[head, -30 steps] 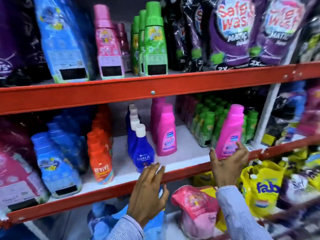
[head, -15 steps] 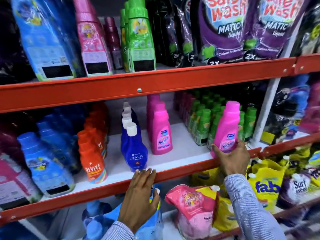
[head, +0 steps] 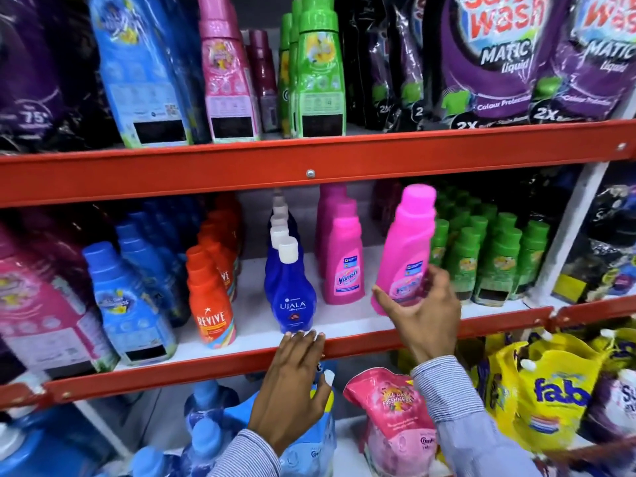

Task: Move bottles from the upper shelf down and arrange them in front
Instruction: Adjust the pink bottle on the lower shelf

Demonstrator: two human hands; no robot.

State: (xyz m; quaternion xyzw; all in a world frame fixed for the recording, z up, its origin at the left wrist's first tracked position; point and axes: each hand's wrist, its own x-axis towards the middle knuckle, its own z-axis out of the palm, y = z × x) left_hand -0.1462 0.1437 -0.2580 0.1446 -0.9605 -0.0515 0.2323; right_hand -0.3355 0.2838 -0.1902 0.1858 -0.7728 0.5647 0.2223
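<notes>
On the middle shelf (head: 344,325), right hand (head: 418,309) now grips a tilted pink Vanish bottle (head: 406,249), shifted leftward toward the row; left hand (head: 296,380) rests open, empty, on the front rail.

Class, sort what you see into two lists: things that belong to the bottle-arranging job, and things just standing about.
Belong to the job:
right hand
held pink bottle
pink Vanish row
middle shelf

Standing about:
blue Ujala bottles
orange Revive bottles
yellow Fab pouches

Single head-worn view — close, facing forward and slightly down (wide-angle) at the orange shelf rail (head: 344,170).
</notes>
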